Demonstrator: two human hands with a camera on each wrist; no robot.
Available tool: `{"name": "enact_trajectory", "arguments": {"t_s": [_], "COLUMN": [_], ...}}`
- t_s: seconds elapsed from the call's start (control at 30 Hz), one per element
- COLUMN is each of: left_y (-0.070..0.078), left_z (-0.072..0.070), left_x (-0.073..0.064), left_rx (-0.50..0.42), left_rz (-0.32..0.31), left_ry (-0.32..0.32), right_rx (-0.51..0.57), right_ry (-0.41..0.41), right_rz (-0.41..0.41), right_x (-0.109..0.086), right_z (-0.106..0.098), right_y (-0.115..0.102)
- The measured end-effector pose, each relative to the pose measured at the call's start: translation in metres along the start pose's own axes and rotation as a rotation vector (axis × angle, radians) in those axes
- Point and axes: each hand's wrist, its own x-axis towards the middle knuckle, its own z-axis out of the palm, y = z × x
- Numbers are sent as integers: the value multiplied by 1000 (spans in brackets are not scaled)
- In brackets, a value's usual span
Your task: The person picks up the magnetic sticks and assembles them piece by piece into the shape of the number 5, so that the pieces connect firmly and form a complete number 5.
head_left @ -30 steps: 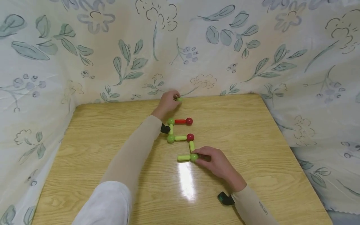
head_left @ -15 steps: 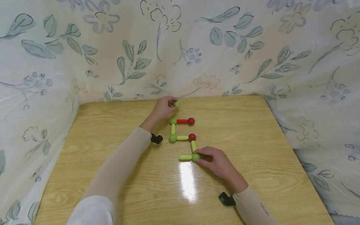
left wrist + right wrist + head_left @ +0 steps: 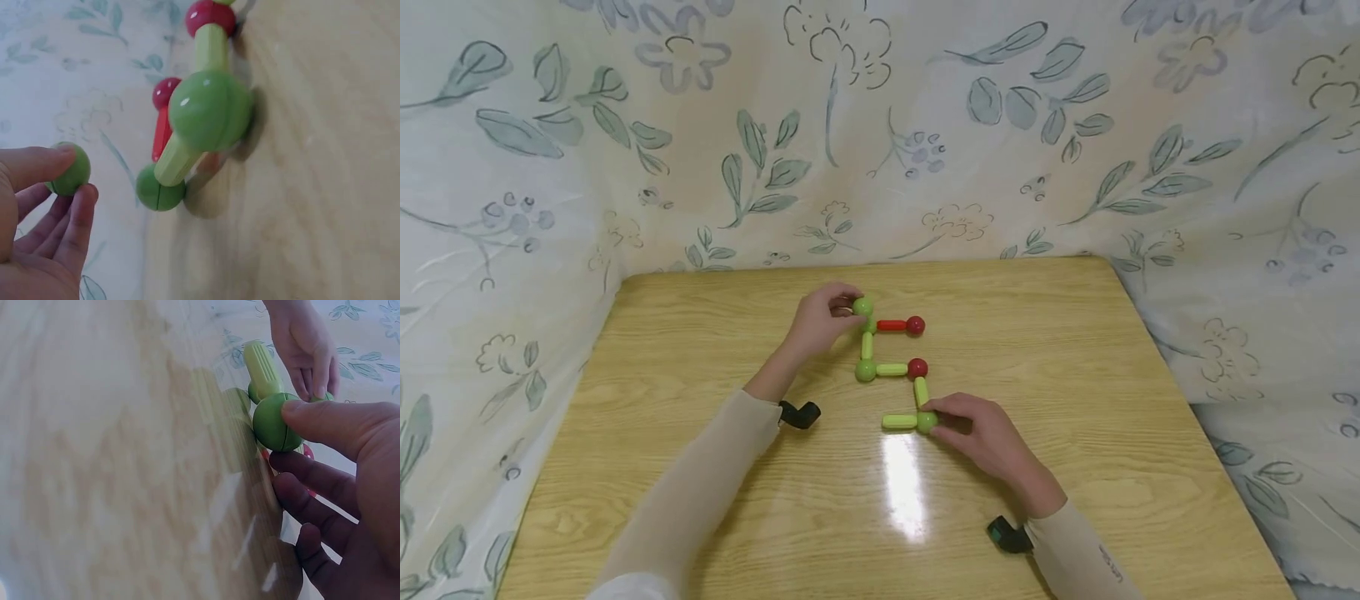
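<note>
On the table lies a zigzag chain of balls and short rods. My left hand pinches a loose green ball between thumb and fingers; the left wrist view shows it apart from the chain. Beside it is the chain's upper green ball, from which a red rod leads to a red ball. A corner green ball and a second red ball continue the chain downward. My right hand pinches the lowest green ball, where a yellow-green rod points left.
The wooden table carries a bright light reflection near its middle. Floral cloth hangs behind the table and along both sides. A black wrist camera sits by the left sleeve, another wrist camera by the right.
My left hand has come from the table's back edge toward me, bringing the loose green ball close to the upper corner of the chain. My right hand keeps its grip in place.
</note>
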Motion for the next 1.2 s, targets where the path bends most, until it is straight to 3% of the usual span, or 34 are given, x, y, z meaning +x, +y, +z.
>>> {"name": "enact_trajectory", "arguments": {"t_s": [0.33, 0.57, 0.9, 1.2], "left_y": [-5, -3, -14, -17], "left_z": [-6, -1, -3, 2], "left_x": [-47, -80, -100, -112], "left_rx": [-42, -54, -53, 41], "left_rz": [-36, -13, -23, 47], "left_ry": [17, -31, -22, -50], "right_rx": [12, 11, 18, 22], "right_ry": [-2, -8, -9, -12], "right_rz": [9, 21, 37, 41], "right_x": [0, 0, -1, 0], "right_z": [-1, 0, 0, -1], "right_y": [-3, -4, -4, -4]}}
